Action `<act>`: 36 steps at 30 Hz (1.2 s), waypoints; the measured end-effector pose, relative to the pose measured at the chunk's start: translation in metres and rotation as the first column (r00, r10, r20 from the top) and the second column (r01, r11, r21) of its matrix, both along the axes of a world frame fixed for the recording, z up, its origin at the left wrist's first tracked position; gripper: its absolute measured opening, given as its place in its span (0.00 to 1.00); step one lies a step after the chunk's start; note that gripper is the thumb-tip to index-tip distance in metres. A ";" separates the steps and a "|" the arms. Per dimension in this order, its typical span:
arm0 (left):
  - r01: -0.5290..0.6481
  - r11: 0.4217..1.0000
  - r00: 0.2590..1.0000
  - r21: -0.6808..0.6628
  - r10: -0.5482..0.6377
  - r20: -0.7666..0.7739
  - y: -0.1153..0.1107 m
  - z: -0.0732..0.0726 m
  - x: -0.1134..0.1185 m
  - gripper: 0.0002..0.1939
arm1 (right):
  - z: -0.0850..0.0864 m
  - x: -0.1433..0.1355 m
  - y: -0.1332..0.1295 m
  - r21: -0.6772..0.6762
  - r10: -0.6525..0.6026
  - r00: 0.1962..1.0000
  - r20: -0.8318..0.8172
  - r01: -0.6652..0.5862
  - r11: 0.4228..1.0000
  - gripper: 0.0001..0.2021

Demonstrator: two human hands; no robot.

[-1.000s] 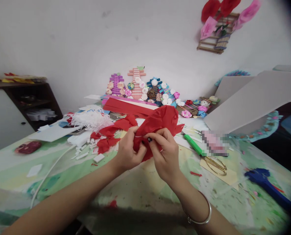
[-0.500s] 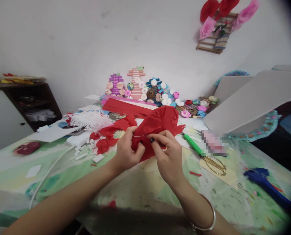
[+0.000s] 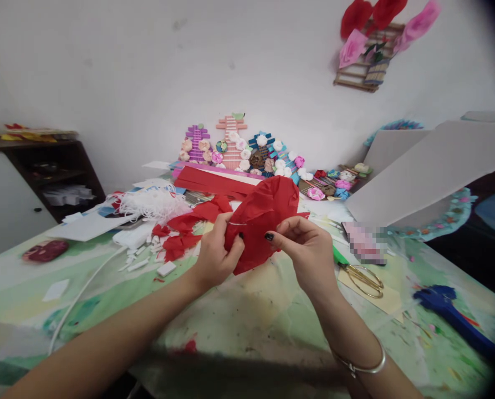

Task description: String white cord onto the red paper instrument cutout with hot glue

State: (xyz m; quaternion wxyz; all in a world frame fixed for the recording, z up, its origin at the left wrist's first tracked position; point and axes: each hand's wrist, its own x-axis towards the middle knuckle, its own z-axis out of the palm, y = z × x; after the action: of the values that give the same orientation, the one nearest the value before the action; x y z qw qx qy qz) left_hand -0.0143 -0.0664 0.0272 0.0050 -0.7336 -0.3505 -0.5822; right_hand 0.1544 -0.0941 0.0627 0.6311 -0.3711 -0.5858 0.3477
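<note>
In the head view, pinching red paper (image 3: 266, 209) at frame centre with the left hand (image 3: 214, 256), beside a white strand (image 3: 238, 224); holding the right hand (image 3: 310, 254) narrow at the paper's right part, leaving any grip impossible to tell. Probably working best by keeping the left pinch steady, tugging lightly, avoiding tears.

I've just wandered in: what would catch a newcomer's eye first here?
Probably the crinkled red sheet in the middle, pinched by the left hand, with the right hand at its right side. Behind it, at the far side of the table, stands a row of colourful decorations dotted with rosettes. Big red and pink flowers hang on the wall at upper right.
</note>
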 end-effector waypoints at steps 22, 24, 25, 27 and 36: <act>0.035 0.993 0.995 -0.112 -0.025 0.098 0.014 -0.007 -0.002 0.15 | -0.023 0.063 0.031 -0.011 -0.313 0.923 -0.224 0.318 0.948 0.21; 0.037 0.993 0.996 -0.112 -0.027 0.089 0.014 -0.007 -0.002 0.15 | -0.025 0.058 0.030 -0.021 -0.290 0.947 -0.136 0.290 0.957 0.21; 0.038 0.993 0.996 -0.113 -0.029 0.085 0.013 -0.007 -0.002 0.16 | -0.025 0.056 0.030 -0.029 -0.252 0.963 -0.098 0.250 0.968 0.18; 0.042 0.993 0.996 -0.113 -0.033 0.082 0.014 -0.007 -0.002 0.16 | -0.027 0.051 0.029 -0.048 -0.139 0.988 -0.071 0.135 0.990 0.10; 0.111 0.991 0.969 -0.076 -0.091 0.228 0.023 -0.016 -0.004 0.20 | -0.032 0.055 0.033 -0.048 -0.082 0.996 -0.041 0.080 0.996 0.03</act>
State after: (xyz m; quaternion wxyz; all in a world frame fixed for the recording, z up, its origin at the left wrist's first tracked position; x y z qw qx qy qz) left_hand -0.0182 -0.0435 0.0113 -0.0966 -0.6796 -0.3363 -0.6447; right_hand 0.2094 -0.0609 0.0310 0.6484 -0.4013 -0.5483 0.3434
